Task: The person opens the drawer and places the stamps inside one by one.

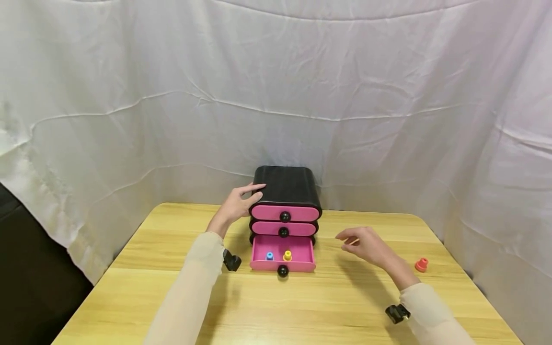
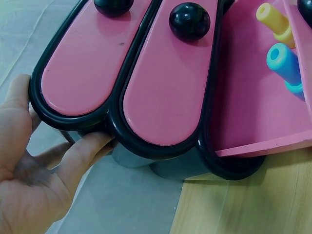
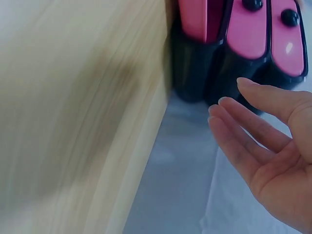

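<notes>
A black cabinet (image 1: 286, 184) with three pink drawers stands at the back of the wooden table (image 1: 302, 306). Its bottom drawer (image 1: 282, 245) is pulled out and holds a blue piece (image 1: 269, 256) and a yellow piece (image 1: 287, 255). My left hand (image 1: 253, 192) rests against the cabinet's upper left corner, and the left wrist view shows its fingers (image 2: 80, 153) lying along the black side under the upper drawers (image 2: 161, 97). My right hand (image 1: 355, 241) hovers empty to the right of the cabinet, fingers relaxed (image 3: 253, 129).
A small red piece (image 1: 421, 265) lies on the table near the right edge. White cloth (image 1: 276, 96) hangs behind and along both sides. A dark surface (image 1: 26, 268) sits beyond the table's left edge.
</notes>
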